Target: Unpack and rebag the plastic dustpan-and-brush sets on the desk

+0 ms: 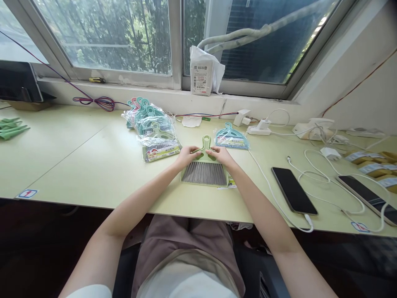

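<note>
In front of me on the table lies a green hand brush (204, 171) with grey bristles, nested in a green dustpan (183, 176) whose edges show around it. Their handles point toward the window. My left hand (188, 156) grips the set at the left of the handle, thumb on top. At the right side my right hand (222, 156) grips it the same way, fingers closed. A printed card (231, 183) sticks out partly from under the dustpan's right corner.
Wrapped brush sets (151, 124) are piled at back left; a blue wrapped set (231, 136) lies at back right. Phones (294, 190), white cables and a power strip (259, 130) occupy the right side. Green gloves (12, 128) lie far left, a white-wrapped box (201, 76) on the sill.
</note>
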The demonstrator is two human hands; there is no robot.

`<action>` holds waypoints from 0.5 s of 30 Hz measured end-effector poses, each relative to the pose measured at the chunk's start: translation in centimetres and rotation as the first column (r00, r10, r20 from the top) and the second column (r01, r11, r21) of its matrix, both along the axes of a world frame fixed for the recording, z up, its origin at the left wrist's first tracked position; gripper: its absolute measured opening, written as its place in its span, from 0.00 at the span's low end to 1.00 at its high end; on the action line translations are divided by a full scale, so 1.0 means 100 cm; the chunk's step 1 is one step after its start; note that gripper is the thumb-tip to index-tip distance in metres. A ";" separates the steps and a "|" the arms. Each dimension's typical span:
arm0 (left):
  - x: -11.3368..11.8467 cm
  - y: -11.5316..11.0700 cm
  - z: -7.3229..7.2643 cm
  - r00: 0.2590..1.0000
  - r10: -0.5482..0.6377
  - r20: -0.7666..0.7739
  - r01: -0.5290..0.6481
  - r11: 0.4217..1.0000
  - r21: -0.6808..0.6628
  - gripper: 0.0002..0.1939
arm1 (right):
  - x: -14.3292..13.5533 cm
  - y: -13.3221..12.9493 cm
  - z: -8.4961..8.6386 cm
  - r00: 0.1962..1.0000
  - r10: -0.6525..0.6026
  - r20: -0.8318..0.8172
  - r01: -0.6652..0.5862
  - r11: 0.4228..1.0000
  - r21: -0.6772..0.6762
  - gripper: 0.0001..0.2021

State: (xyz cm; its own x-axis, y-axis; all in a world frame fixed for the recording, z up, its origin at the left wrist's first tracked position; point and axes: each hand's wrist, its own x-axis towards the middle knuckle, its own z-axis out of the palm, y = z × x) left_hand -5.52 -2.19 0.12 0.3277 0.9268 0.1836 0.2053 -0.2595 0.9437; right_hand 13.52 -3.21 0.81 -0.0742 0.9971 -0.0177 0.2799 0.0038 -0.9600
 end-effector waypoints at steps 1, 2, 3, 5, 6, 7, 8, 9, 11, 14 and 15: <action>0.000 0.000 0.000 1.000 0.004 0.006 -0.004 1.000 -0.010 0.20 | 0.000 -0.001 0.001 1.000 -0.009 -0.024 0.009 1.000 -0.017 0.25; 0.000 0.000 0.001 1.000 0.009 0.009 -0.008 1.000 -0.018 0.21 | 0.000 -0.001 0.003 0.999 -0.020 -0.040 0.019 0.999 -0.029 0.25; 0.000 -0.001 0.001 1.000 0.013 0.011 -0.013 1.000 -0.026 0.21 | -0.001 -0.002 0.004 0.998 -0.026 -0.049 0.025 0.999 -0.037 0.24; 0.000 -0.001 0.002 1.000 0.016 0.013 -0.015 0.999 -0.039 0.20 | -0.001 -0.002 0.005 0.998 -0.035 -0.051 0.033 0.999 -0.038 0.23; 0.000 -0.002 0.003 1.000 0.018 0.015 -0.018 0.999 -0.042 0.20 | -0.001 -0.001 0.005 0.998 -0.048 -0.045 0.047 0.998 -0.035 0.22; 0.000 -0.002 0.003 1.000 0.020 0.016 -0.019 0.999 -0.043 0.20 | -0.001 -0.001 0.004 0.997 -0.065 -0.034 0.064 0.997 -0.032 0.22; 0.000 -0.003 0.004 1.000 0.023 0.016 -0.022 0.999 -0.042 0.19 | -0.002 0.000 0.004 0.996 -0.084 -0.020 0.083 0.996 -0.030 0.22; 0.000 -0.003 0.005 1.000 0.026 0.017 -0.025 0.999 -0.040 0.19 | -0.002 0.000 0.004 0.994 -0.107 -0.007 0.107 0.994 -0.026 0.22; 0.000 -0.004 0.007 0.999 0.031 0.022 -0.031 0.999 -0.035 0.18 | -0.004 0.000 0.004 0.989 -0.151 0.003 0.151 0.988 -0.015 0.23; -0.001 -0.003 0.011 0.999 0.024 0.043 -0.022 0.999 -0.045 0.16 | -0.006 -0.001 0.004 0.988 -0.154 -0.034 0.153 0.988 -0.004 0.26; -0.002 -0.003 0.012 0.999 0.023 0.047 -0.021 0.998 -0.052 0.16 | -0.006 -0.002 0.004 0.988 -0.145 -0.046 0.145 0.989 -0.004 0.28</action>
